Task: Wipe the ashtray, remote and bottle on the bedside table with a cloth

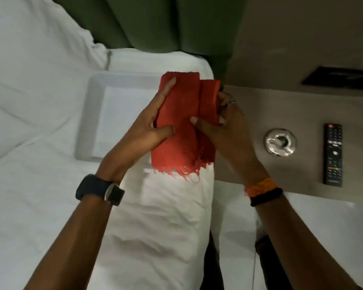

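Over the bed, just left of the bedside table, you hold the red cloth in both hands.

Your left hand lies flat on the cloth with fingers nearly straight and the thumb pressing its front. Your right hand curls around the cloth's right fold, thumb in front, fingers behind. You look to be folding it, so make a thick, flat pad and tuck the loose threads at its bottom edge inside, so they do not drag. The cloth looks soft and rough, with a frayed edge. On the table, right of the cloth, sits the round, shiny metal ashtray, and just right of that the long black remote lies flat with small buttons. Neither is touched yet. I cannot see the bottle.
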A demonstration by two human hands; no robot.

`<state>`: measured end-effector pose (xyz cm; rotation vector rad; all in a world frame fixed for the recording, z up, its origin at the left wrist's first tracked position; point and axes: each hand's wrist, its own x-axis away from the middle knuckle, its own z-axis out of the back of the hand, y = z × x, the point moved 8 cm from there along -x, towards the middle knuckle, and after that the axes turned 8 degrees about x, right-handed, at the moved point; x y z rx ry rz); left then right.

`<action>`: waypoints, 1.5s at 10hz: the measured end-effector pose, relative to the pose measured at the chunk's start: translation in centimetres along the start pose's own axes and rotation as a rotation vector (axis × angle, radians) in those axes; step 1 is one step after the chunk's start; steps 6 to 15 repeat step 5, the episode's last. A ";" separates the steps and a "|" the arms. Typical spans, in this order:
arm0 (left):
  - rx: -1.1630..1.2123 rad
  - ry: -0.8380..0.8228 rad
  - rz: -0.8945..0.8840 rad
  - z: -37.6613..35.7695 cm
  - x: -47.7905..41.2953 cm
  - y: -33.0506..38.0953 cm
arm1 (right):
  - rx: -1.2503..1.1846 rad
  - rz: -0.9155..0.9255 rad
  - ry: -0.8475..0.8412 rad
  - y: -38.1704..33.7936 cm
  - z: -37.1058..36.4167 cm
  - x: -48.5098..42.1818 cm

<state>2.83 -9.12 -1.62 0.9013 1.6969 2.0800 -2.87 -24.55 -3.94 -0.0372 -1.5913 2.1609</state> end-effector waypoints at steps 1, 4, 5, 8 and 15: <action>-0.067 -0.063 0.110 3.5 -1.2 -2.7 | 0.384 0.078 0.021 -2.2 -3.7 -2.0; -0.580 -0.119 0.216 3.0 -2.3 -6.9 | 1.108 0.203 0.085 -0.9 -6.3 -1.9; -0.912 0.197 0.032 3.4 -1.9 -3.6 | 1.049 0.308 0.195 -2.6 -2.7 -2.3; -0.912 0.197 0.032 3.4 -1.9 -3.6 | 1.049 0.308 0.195 -2.6 -2.7 -2.3; -0.912 0.197 0.032 3.4 -1.9 -3.6 | 1.049 0.308 0.195 -2.6 -2.7 -2.3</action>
